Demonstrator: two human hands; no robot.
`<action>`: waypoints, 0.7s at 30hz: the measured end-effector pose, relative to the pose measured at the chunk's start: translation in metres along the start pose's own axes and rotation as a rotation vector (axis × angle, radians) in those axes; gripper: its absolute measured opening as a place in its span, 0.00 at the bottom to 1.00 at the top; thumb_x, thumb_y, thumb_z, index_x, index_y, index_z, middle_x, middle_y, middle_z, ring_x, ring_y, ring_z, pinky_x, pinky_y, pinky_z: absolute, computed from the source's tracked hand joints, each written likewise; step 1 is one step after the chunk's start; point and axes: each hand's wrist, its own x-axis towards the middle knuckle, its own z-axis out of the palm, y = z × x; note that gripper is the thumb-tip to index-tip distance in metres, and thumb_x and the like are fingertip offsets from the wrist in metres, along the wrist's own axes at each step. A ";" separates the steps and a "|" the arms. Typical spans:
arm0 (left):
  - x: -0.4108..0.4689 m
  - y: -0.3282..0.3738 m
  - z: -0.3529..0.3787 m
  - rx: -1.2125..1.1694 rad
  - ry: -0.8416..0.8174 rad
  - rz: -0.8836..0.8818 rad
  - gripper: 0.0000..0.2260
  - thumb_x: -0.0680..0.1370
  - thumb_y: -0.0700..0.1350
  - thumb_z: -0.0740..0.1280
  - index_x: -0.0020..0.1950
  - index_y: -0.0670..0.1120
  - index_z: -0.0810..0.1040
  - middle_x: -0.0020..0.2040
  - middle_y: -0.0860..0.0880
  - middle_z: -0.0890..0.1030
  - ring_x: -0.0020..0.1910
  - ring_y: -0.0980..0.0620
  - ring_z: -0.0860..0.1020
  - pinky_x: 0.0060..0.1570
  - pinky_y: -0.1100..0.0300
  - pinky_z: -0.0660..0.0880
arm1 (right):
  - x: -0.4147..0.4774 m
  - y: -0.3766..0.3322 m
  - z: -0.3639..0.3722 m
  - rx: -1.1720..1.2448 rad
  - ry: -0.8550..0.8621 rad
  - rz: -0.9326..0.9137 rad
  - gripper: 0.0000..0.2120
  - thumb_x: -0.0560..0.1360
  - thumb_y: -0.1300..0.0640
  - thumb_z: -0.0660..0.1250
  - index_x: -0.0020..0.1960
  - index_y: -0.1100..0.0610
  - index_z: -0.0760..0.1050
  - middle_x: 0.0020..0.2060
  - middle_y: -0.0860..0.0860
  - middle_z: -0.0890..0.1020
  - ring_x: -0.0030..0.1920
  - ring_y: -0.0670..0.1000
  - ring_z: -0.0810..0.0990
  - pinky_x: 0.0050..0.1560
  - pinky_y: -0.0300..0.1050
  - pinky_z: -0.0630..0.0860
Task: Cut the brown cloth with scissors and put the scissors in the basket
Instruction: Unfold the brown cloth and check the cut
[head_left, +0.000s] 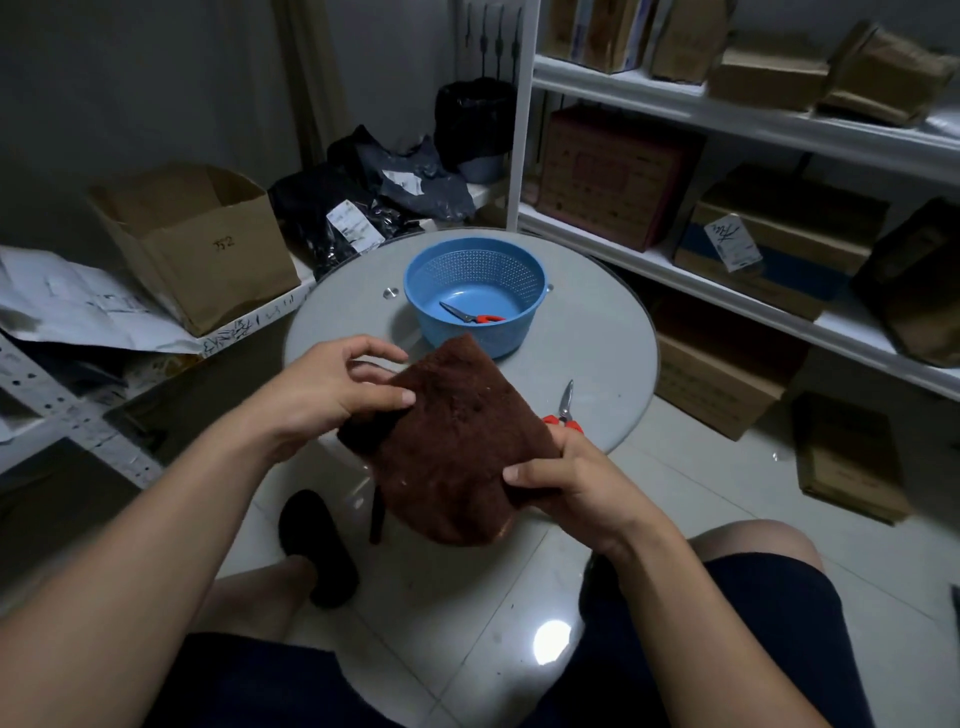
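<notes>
Head view: a seated person looks down over a round glass table (613, 332), both bare forearms reaching in.
Brown cloth: the brown cloth (457, 447) is held up between both hands above the table's near edge, hanging down past that edge toward the floor.
Left hand: the left hand (332, 389) pinches the cloth's left edge with thumb on top; the other fingers are spread loosely above it.
Right hand: the right hand (571, 483) grips the cloth's lower right corner, thumb pressed on the fabric, fingers curled beneath.
Scissors on table: one pair of scissors (565, 408) with red handles lies on the glass near the right edge, blades pointing away, handles partly hidden behind the cloth and the right hand.
Basket: a blue basket (431, 270) stands near the table's middle, toward the far side, just beyond the cloth's top corner.
Scissors in basket: a second pair (470, 315) with red handles lies flat on the basket's bottom.
Surroundings: shelves (727, 104) with cardboard boxes at right.
</notes>
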 end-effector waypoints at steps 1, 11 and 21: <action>-0.003 -0.007 0.004 0.060 0.094 0.063 0.17 0.70 0.36 0.76 0.58 0.44 0.80 0.52 0.40 0.85 0.50 0.44 0.85 0.58 0.48 0.79 | -0.001 0.001 -0.001 0.014 -0.008 -0.008 0.11 0.66 0.69 0.69 0.46 0.60 0.83 0.40 0.56 0.85 0.41 0.55 0.84 0.45 0.47 0.79; -0.036 -0.027 0.072 0.312 0.049 0.463 0.24 0.65 0.55 0.79 0.58 0.56 0.78 0.52 0.58 0.83 0.53 0.60 0.80 0.54 0.69 0.73 | 0.001 -0.014 -0.008 -0.109 -0.078 -0.120 0.18 0.67 0.70 0.71 0.57 0.65 0.81 0.48 0.63 0.83 0.50 0.61 0.82 0.55 0.55 0.77; -0.016 -0.035 0.084 -0.206 -0.253 0.166 0.14 0.71 0.38 0.73 0.55 0.38 0.79 0.43 0.43 0.83 0.44 0.50 0.80 0.47 0.57 0.77 | 0.001 0.003 -0.013 -0.001 0.149 -0.082 0.28 0.65 0.51 0.79 0.63 0.57 0.79 0.55 0.57 0.85 0.55 0.55 0.83 0.59 0.49 0.78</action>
